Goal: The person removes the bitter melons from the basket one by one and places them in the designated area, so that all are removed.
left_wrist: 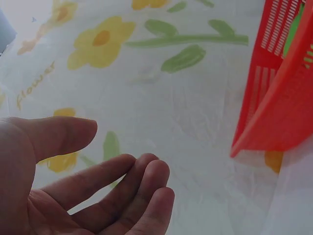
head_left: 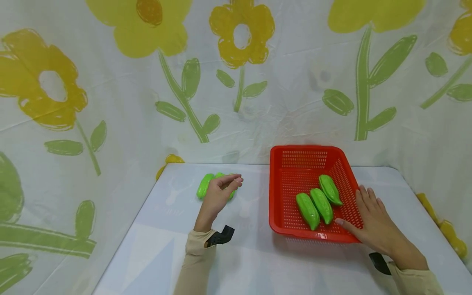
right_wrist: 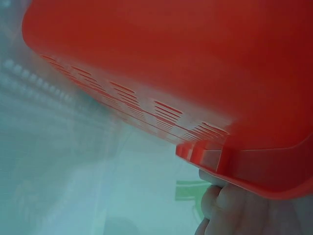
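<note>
In the head view, three glossy green ridged fruits (head_left: 321, 205), shaped like star fruit, lie in a red plastic basket (head_left: 273, 188). My left hand (head_left: 218, 197) hovers left of the basket, fingers bent loosely and thumb apart, holding nothing. Behind it on the table are more green fruits (head_left: 205, 186), partly hidden by the hand. My right hand (head_left: 376, 223) rests on the basket's right rim near the front corner, its fingers stretched along the side and its thumb over the front edge. In the right wrist view, fingertips (right_wrist: 226, 200) show right at the red rim.
A pale table (head_left: 155, 246) with faint printing carries everything. Behind and beside it hangs a white curtain (head_left: 287, 106) with yellow flowers and green leaves. A black strap-like piece (head_left: 221, 236) sits at my left wrist, another (head_left: 380, 263) at my right.
</note>
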Tool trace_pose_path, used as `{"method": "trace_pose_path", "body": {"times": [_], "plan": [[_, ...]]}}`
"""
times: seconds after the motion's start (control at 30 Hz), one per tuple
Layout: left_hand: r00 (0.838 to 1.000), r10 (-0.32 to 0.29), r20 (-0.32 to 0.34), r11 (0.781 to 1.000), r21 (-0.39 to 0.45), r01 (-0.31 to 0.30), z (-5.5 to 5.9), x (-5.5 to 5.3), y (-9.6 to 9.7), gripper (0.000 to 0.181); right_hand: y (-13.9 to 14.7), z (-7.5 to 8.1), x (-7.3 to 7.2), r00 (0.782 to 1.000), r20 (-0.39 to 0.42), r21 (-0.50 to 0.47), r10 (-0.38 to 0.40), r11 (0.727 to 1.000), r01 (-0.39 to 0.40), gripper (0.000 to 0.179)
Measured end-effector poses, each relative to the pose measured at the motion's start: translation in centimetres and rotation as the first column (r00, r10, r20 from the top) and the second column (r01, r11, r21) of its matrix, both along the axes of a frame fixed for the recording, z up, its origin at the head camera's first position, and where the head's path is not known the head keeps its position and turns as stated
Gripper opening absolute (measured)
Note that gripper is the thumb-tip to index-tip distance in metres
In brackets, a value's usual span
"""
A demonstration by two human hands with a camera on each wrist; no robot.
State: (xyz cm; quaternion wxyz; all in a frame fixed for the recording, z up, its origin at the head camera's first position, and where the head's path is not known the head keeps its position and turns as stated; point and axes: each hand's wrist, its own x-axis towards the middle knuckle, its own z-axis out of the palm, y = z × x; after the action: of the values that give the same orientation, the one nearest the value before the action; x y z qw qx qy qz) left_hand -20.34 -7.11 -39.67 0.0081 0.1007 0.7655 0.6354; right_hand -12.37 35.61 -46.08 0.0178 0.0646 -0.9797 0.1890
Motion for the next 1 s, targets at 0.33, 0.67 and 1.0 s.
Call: {"method": "trace_pose_path", "body": {"times": [0.33,0.67,1.0], "plan": [[0.998,-0.050,-0.049,0.996,-0.083,0.045,0.1,1.0,3.2,0.032,0.1,-0.2,0.0,1.000,-0.021,0.000,0.004,1.000,-0.004,0.117],[0.990,-0.118,-0.078,0.989,-0.102,0.110,0.3,1.7,5.6,0.037,0.1,0.1,0.0,1.000,0.002,0.003,0.001,1.000,-0.001,0.118],[0.987,-0.144,-0.074,0.983,-0.126,0.134,-0.4,2.0,7.8,0.038,0.0,0.1,0.0,1.000,0.018,-0.013,0.001,1.000,-0.001,0.119]]}}
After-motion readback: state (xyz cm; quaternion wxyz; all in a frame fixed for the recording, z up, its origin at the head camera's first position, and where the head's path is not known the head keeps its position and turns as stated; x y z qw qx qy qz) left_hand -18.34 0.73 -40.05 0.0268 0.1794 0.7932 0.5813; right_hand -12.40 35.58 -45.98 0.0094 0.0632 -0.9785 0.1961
